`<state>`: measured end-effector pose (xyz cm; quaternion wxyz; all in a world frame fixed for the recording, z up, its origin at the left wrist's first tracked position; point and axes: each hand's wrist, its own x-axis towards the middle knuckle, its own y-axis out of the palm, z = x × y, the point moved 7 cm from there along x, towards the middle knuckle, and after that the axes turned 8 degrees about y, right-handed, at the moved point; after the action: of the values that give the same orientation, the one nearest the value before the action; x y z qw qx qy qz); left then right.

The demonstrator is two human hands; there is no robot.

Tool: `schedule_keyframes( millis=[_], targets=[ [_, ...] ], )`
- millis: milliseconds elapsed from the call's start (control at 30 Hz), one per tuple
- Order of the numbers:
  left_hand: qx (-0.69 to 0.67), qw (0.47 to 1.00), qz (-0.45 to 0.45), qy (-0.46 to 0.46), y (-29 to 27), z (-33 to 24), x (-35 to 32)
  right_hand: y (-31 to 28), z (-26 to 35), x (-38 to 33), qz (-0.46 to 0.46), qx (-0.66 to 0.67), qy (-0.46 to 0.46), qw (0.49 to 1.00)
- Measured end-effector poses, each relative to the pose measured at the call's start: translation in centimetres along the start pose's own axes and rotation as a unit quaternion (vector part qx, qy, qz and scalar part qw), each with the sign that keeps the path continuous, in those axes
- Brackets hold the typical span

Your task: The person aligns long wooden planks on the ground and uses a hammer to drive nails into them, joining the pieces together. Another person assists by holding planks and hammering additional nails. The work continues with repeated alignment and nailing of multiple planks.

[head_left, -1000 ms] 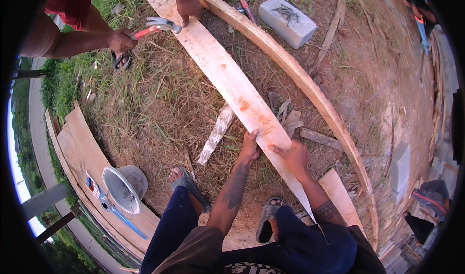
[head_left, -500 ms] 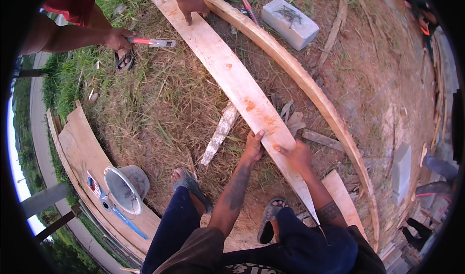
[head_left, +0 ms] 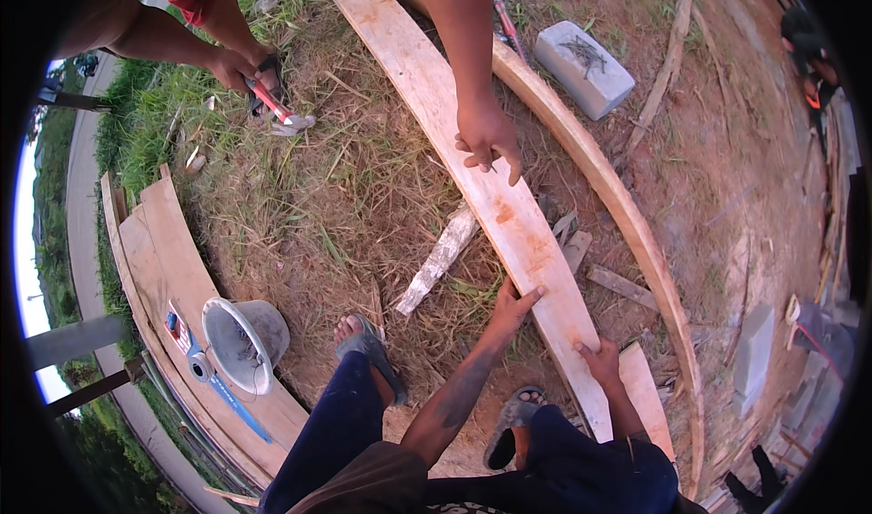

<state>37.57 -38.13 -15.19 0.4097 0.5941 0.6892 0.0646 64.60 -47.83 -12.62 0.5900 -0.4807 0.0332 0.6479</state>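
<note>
A long pale wooden plank [head_left: 536, 246] with orange-brown stains runs from the far left down to my legs. My left hand [head_left: 516, 305] grips its left edge, thumb on top. On the opposite edge, nearer my body, my right hand [head_left: 599, 361] holds the plank with its thumb over the face; the fingers of both hands are partly hidden beneath. A co-worker's hand [head_left: 488, 137] hangs over the plank's middle, fingers partly bent. That person's other hand [head_left: 234, 67] holds a hammer [head_left: 280, 108] with a red handle.
Right of the plank lies a long timber beam [head_left: 595, 169]. Beyond it, a concrete block [head_left: 584, 69] carries nails, near another hammer [head_left: 505, 19]. A bucket [head_left: 245, 341] and a blue-handled tool [head_left: 238, 410] rest on boards [head_left: 173, 251] at left. A bark-covered stick [head_left: 438, 258] lies on the grass.
The co-worker's hand has come along the plank toward me, and their hammer has swung head-down. My hands still hold the plank, whose near end now shows more of its flat face. The view has shifted.
</note>
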Motion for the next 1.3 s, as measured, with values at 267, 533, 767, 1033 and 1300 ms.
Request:
schedule_keyframes(
  millis=[267,533,767,1033,1300],
  targets=[
    [0.01,0.998,0.039,0.05,-2.2,-3.4,3.8,1.3,4.1,1.4,-0.056,-0.014,-0.018,0.998],
    [-0.056,0.992,-0.032,0.109,-4.6,-11.1,11.1,2.7,18.2,6.4,-0.028,-0.001,-0.008,1.0],
    [0.032,0.997,-0.063,0.037,-3.3,-9.4,4.6,1.6,17.9,6.5,0.005,0.048,0.005,0.999],
    [-0.022,0.999,0.027,-0.01,-4.3,1.5,-2.5,3.8,17.3,8.1,-0.038,0.011,-0.022,0.999],
    [-0.141,0.986,0.076,-0.037,-3.8,1.4,3.1,3.8,19.1,7.6,-0.042,-0.001,-0.063,0.997]
  ],
)
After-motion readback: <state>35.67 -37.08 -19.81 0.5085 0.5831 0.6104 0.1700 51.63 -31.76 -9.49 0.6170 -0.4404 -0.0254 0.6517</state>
